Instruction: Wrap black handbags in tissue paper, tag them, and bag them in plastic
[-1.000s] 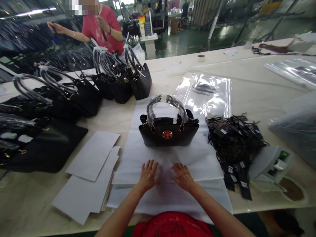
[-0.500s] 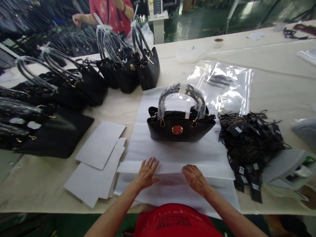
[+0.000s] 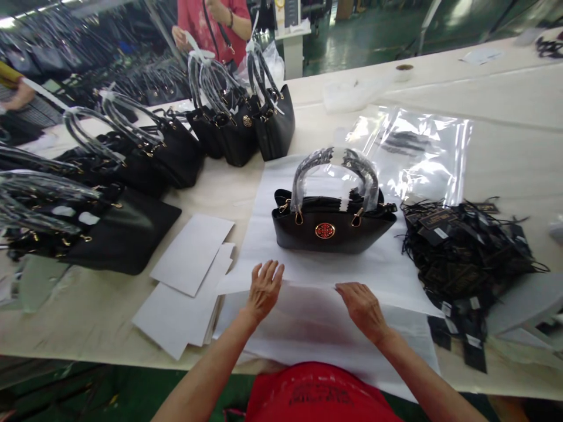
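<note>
A black handbag with a red and gold round emblem stands upright on white wrapping sheets, its raised handles covered in clear plastic. My left hand rests at the upper sheet's near edge, fingers spread, holding nothing. To its right, my right hand pinches that same edge, which is slightly lifted, between thumb and fingers. Both hands are in front of the bag, not touching it. Under the raised edge lies another white sheet.
White cards are stacked at the left. Black handbags crowd the table's left and back. Black tags lie heaped at the right, with clear plastic bags behind. A person in red stands across the table.
The view has shifted left. Both hands have moved a little away from my body, and the upper sheet's near edge has lifted with the right hand.
</note>
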`<state>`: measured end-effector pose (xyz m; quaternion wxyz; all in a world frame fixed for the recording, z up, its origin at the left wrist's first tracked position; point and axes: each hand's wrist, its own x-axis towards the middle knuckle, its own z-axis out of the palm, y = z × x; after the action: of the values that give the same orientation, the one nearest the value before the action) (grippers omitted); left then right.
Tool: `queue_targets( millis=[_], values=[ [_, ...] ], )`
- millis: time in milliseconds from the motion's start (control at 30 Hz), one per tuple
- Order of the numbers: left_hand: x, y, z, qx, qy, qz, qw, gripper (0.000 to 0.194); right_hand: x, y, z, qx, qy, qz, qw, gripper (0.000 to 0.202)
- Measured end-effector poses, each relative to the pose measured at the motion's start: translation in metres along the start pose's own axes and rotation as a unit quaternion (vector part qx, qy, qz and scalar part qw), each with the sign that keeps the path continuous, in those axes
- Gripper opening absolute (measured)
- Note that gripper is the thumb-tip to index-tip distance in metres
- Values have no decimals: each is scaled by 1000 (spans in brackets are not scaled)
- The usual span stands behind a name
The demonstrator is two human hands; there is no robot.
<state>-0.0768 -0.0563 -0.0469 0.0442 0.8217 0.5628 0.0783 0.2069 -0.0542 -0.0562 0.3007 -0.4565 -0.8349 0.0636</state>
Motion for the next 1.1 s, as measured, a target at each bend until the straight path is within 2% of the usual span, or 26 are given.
queue_targets(
  millis=[67,100,167,233,267,400,500,567,633,700,767,833,967,1100],
  values=[
    [1,10,-8,-111,44,-69,990,27,18,8,-3,-1,7,24,1000,27],
    [0,17,-10,-209,52,-126,968,24,28,13,-5,4,4,38,999,30],
    [-1,33,-6,-398,43,-252,881,18,44,22,-8,18,-13,68,997,34],
    [6,48,5,-496,27,-351,794,25,58,29,-10,32,-43,101,993,33],
    [12,53,12,-519,25,-384,763,30,63,32,-12,37,-59,116,991,32],
    [49,55,34,-616,41,-464,635,40,77,40,-14,36,-101,150,983,27],
    [65,54,32,-675,67,-489,549,42,85,45,-14,16,-113,156,981,25],
    [62,58,25,-705,80,-493,504,43,89,44,-16,-4,-100,142,985,27],
    [52,66,14,-726,91,-493,470,45,89,36,-21,-37,-54,102,993,27],
    [39,77,0,-739,100,-495,446,46,82,18,-29,-60,-4,31,998,26],
    [26,87,-16,-745,107,-501,427,46,69,-7,-37,-47,1,-49,998,28],
    [16,96,-32,-751,112,-504,411,46,50,-33,-42,-18,-22,-105,994,32],
    [3,111,-58,-757,117,-511,389,43,18,-66,-39,-9,-13,-99,995,29],
    [-4,126,-75,-764,109,-508,383,41,6,-73,-39,-29,14,-98,995,37]
  ],
)
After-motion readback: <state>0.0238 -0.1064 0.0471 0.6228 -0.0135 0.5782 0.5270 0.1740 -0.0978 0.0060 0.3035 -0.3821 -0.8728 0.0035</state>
